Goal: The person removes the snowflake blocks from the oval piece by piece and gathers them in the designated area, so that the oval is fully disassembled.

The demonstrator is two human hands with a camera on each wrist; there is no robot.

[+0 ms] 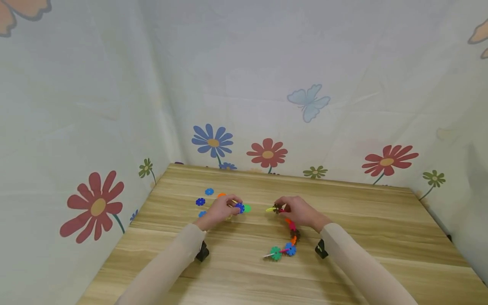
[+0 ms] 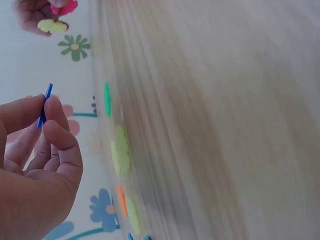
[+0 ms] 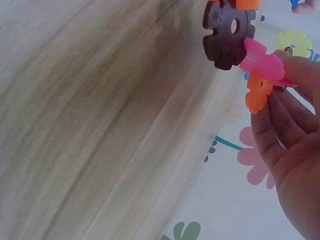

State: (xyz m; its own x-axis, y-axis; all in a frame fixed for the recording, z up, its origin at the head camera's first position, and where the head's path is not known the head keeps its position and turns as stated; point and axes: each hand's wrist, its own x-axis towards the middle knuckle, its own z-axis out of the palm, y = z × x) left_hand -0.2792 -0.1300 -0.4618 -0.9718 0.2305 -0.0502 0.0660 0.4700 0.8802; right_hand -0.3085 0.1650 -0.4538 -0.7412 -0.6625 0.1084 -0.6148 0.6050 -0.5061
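Between thumb and fingertips, my left hand pinches a dark blue notched plastic disc, seen edge-on in the left wrist view. Facing it, my right hand grips one end of a chain of interlocking flower-shaped discs. A yellow disc sits at the chain's tip, beyond the right fingers. Pink, orange and brown discs follow it. From the hand the chain curves toward the front, through a blue disc and a green disc to a white one. The two hands stand apart.
On the wooden table, loose discs lie around the left hand: blue, lighter blue, orange and green. Yellow discs show in the left wrist view. A flower-printed curtain hangs behind the table.
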